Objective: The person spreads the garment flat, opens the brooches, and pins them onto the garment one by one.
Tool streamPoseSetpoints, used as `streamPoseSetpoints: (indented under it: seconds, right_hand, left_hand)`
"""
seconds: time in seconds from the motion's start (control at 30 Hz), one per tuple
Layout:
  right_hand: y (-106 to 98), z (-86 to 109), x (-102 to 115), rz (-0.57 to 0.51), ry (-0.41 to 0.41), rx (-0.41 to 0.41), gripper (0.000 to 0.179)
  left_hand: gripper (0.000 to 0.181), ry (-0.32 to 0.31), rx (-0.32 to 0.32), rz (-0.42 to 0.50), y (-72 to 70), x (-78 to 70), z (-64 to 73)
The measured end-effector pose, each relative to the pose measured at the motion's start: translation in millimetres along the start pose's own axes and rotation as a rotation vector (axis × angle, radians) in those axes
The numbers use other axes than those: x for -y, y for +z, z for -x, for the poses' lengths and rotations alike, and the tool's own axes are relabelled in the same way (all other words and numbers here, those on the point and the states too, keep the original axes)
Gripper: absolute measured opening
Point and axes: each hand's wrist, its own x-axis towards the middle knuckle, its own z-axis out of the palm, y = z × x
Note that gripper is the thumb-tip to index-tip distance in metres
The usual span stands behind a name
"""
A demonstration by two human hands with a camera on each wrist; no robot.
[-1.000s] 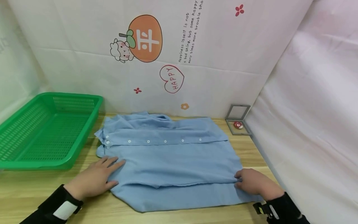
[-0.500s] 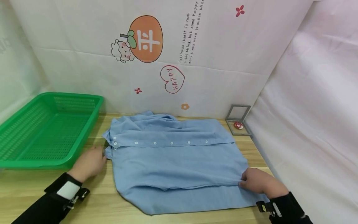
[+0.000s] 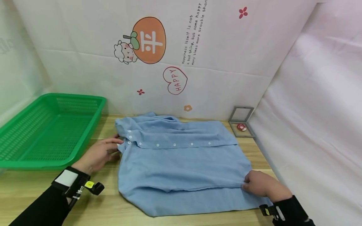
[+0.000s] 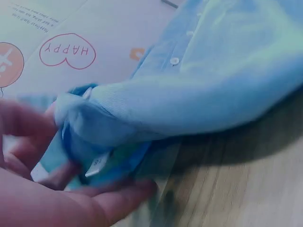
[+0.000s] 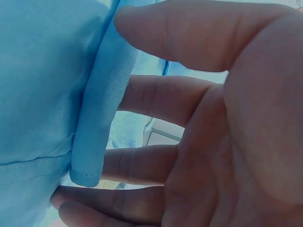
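A light blue button-up shirt (image 3: 181, 166) lies folded over on the wooden table, its row of white buttons running across it. At the collar end, on the left, my left hand (image 3: 99, 153) holds the collar (image 4: 94, 123), which is lifted off the table in the left wrist view. A white label (image 4: 98, 164) shows inside it; blur softens the fingers there. At the lower right my right hand (image 3: 261, 185) pinches the shirt's edge. The right wrist view has the thumb on the stitched hem (image 5: 102, 104) and the fingers behind it.
A green plastic basket (image 3: 76, 150) stands at the left, close to my left forearm. At the back right sits a small grey hinged frame (image 3: 233, 127) with a red round piece (image 3: 241, 127) in it. White printed cloth (image 3: 215, 91) hangs behind the table.
My left hand has left the shirt's lower left part and gone to the collar, which is now raised and drawn right. The shirt shifted slightly right; my right hand kept its hold.
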Motion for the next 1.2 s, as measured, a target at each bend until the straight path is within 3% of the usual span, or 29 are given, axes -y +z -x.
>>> streamPoseSetpoints:
  seconds: [0.13,0.23,0.3,0.4,0.53,0.6,0.7,0.8,0.87,1.0,1.1,1.2]
  right_hand:
    - [0.4,0.2,0.2,0.005,0.001,-0.005,0.050]
    - [1.5,-0.5,0.3,0.005,-0.001,-0.009,0.050]
    - [2.0,-0.7,0.0,0.005,-0.006,-0.011,0.050]
    - [3.1,-1.0,-0.8,0.008,-0.016,-0.015,0.050]
    - [4.6,-1.4,-1.9,0.010,-0.012,-0.023,0.050]
    - [5.2,-1.4,-2.6,0.010,-0.008,-0.028,0.050]
    - [5.7,-1.2,-3.5,0.009,0.009,-0.029,0.049]
    - [6.0,-1.0,-4.1,0.005,0.015,-0.027,0.049]
    - [6.0,-1.1,-4.0,0.005,0.016,-0.027,0.049]
    - [6.3,-1.3,-3.4,0.015,0.014,-0.029,0.049]
    - [7.1,-1.9,-3.9,0.031,0.018,-0.035,0.049]
    - [7.2,-2.4,-4.2,0.038,0.021,-0.040,0.049]
  left_hand:
    - [0.013,-0.002,-0.069,0.171,4.4,4.6,-5.1]
    - [0.020,0.011,-0.125,0.291,7.7,9.9,-9.2]
    - [0.025,0.011,-0.123,0.344,9.8,12.3,-11.2]
    - [0.028,-0.041,-0.086,0.375,12.8,12.7,-13.0]
    - [0.073,-0.136,-0.001,0.270,16.4,9.5,-13.4]
    - [0.087,-0.138,0.045,0.234,18.1,7.7,-13.1]
    - [0.089,-0.075,0.116,0.350,19.5,5.9,-12.6]
    - [0.066,0.001,0.138,0.557,18.7,6.0,-11.2]
    - [0.043,0.046,0.114,0.681,17.1,7.1,-10.4]
    - [0.032,0.105,-0.073,0.766,13.9,10.8,-10.4]
    - [0.030,0.106,-0.169,0.737,12.4,13.0,-13.2]
    - [0.036,0.046,-0.175,0.636,11.6,15.1,-16.7]
